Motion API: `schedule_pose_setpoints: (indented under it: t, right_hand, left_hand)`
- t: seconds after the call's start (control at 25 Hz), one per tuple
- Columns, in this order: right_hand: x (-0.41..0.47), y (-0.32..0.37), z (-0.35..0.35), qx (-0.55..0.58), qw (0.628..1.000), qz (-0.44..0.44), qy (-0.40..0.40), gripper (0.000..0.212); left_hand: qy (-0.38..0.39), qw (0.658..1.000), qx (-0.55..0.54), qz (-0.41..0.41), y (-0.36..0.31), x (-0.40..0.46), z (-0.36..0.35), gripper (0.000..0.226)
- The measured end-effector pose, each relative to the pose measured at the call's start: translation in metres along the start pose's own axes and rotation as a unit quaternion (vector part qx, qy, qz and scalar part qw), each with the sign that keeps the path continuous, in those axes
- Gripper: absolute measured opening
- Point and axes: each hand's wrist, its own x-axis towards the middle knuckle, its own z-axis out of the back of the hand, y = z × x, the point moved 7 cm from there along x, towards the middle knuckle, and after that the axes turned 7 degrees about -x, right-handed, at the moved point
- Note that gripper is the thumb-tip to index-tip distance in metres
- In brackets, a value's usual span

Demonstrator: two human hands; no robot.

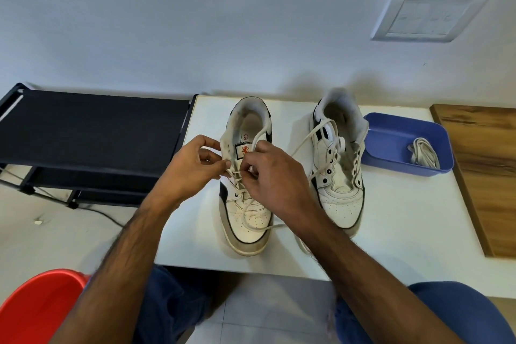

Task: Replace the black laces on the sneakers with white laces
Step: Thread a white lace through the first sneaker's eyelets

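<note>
A plain pale wall with a switch plate (430, 14) backs the white counter (405, 232) I'm sitting at. Off the counter's left edge stands a black rack (92, 126), and a red bucket (36, 307) sits by my knee on the floor.

My left hand (192, 167) has its fingers curled, pinching the white lace (252, 218) at the near sneaker (247, 204), which stands toward the counter's left edge with its toe pointing at the front edge. My right hand (270, 179) is curled too, pinching the same lace just across the tongue. A long slack loop trails over the toe. If I pull hard on one side, I think the two ends will come out uneven, or the loop may catch on the toe.

The second sneaker (339, 170) stands mid-counter, only partly laced, with a loose white strand running from its collar toward my right hand. That strand could tangle with the lace I'm working, or my right forearm could drag it and tug the shoe over.

Near the back right, a blue tray (391, 131) holds a bundled white lace (423, 153). A wooden board (485, 176) lies along the right edge. I see no black laces anywhere.
</note>
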Motion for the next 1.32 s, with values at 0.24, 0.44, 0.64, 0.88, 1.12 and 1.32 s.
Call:
schedule_pose_setpoints:
  t: [0.24,0.44,0.64,0.88,1.12,1.32]
  right_hand:
    - [0.003,0.003,-0.002,-0.034,0.999,0.009,-0.007,0.012]
    - [0.003,0.001,-0.01,-0.027,1.0,0.002,0.014,0.013]
    - [0.003,-0.002,-0.012,-0.001,0.999,-0.003,0.039,0.017]
    - [0.004,-0.009,-0.005,0.007,0.997,-0.01,0.075,0.029]
    - [0.004,-0.013,-0.002,0.017,0.997,0.0,0.078,0.027]
    - [0.005,-0.015,-0.004,0.032,0.996,0.002,0.082,0.028]
  left_hand:
    - [0.017,0.999,-0.015,-0.027,-0.002,-0.002,-0.001,0.025]
    - [0.103,0.987,0.093,-0.081,0.003,-0.002,-0.008,0.019]
    - [0.113,0.944,0.225,-0.211,-0.003,-0.001,-0.02,0.018]
    - [0.057,0.952,0.221,-0.205,-0.008,-0.005,-0.003,0.012]
    - [-0.024,0.958,-0.194,-0.21,-0.026,-0.013,0.031,0.021]
    - [-0.113,0.807,-0.557,-0.16,-0.013,-0.013,0.066,0.032]
